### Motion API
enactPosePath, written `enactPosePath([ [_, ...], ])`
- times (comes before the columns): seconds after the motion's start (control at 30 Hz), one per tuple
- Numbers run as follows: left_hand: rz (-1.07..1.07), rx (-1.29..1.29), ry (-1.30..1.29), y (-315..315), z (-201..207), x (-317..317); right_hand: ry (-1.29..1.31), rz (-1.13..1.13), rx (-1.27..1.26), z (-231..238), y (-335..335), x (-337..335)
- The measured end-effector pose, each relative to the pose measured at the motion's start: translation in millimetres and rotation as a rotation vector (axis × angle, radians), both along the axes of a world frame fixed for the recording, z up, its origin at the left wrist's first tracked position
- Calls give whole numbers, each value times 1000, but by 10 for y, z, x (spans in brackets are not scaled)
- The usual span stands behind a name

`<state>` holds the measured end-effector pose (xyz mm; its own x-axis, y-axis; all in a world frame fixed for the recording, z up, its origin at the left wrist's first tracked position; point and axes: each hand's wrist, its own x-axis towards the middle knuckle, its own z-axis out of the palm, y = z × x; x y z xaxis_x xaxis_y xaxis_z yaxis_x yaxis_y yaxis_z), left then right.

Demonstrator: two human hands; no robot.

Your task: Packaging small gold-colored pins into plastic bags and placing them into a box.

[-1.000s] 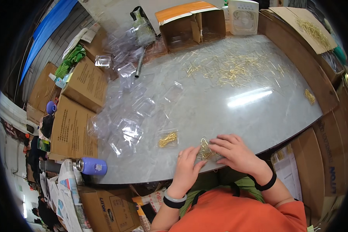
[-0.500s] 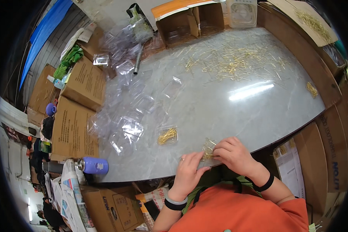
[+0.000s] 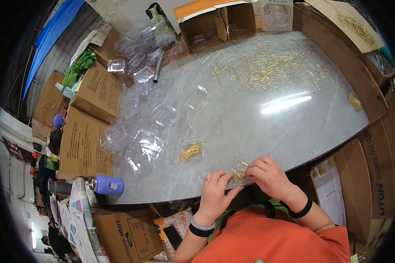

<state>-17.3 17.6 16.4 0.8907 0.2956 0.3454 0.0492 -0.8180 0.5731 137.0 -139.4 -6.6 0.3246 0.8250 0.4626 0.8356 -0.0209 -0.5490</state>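
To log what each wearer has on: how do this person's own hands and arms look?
The gloveless left hand wears a ring, with a pale bangle and black wristband. The gloveless right hand has another black wristband. The orange right sleeve is short.

Open surface (image 3: 224, 118) lets a hand pass from the fingers (image 3: 260, 166) to the far hooks (image 3: 267, 76). Leftward, a filled tray (image 3: 201, 157), loose trays (image 3: 147, 142) and boxes (image 3: 84, 144) obstruct.

Small bunch of thin gold wires (image 3: 239, 168), loosely splayed, between the fingers (image 3: 255, 170)
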Motion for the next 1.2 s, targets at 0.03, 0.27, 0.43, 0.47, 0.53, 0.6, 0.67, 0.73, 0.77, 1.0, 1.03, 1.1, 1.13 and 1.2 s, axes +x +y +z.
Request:
enactPosePath([
  [0.03, 6, -3, -1, 6, -24, -3, -7, 4, -7, -11, -3, 6],
  [0.27, -16, -15, 73, 122, -79, -4, -112, -135, 16, 117, 8, -70],
  [0.43, 43, 39, 103, 76, -91, 166, -159, -82, -24, 33, 127, -60],
  [0.47, 70, 54, 101, 76, -103, 205, -155, -67, -21, 14, 142, -36],
  [0.53, 39, 77, -12, 129, -125, 255, -105, 6, -29, 24, 158, 57],
  [0.6, -20, 105, -25, 188, -157, 284, -31, 72, -46, 16, 182, 146],
  [0.67, -106, 150, 54, 230, -145, 317, 56, 131, -60, 14, 198, 229],
  [0.73, -148, 121, 69, 204, -111, 325, 179, 46, 19, 17, 159, 215],
  [0.77, -167, 107, 78, 184, -98, 328, 241, 5, 59, 19, 134, 191],
  [1.0, -100, 20, 63, -83, -253, 395, 323, -188, 43, 2, 22, -173],
  [1.03, -85, 5, 68, -103, -248, 426, 378, -144, 63, 21, 52, -166],
  [1.1, -82, 3, 59, -124, -259, 441, 486, -54, 103, 72, 111, -107],
  [1.13, -92, 19, 42, -105, -280, 433, 497, -7, 78, 96, 108, -49],
  [1.2, -121, 43, 22, -84, -268, 432, 449, -35, 66, 149, 50, 66],
])
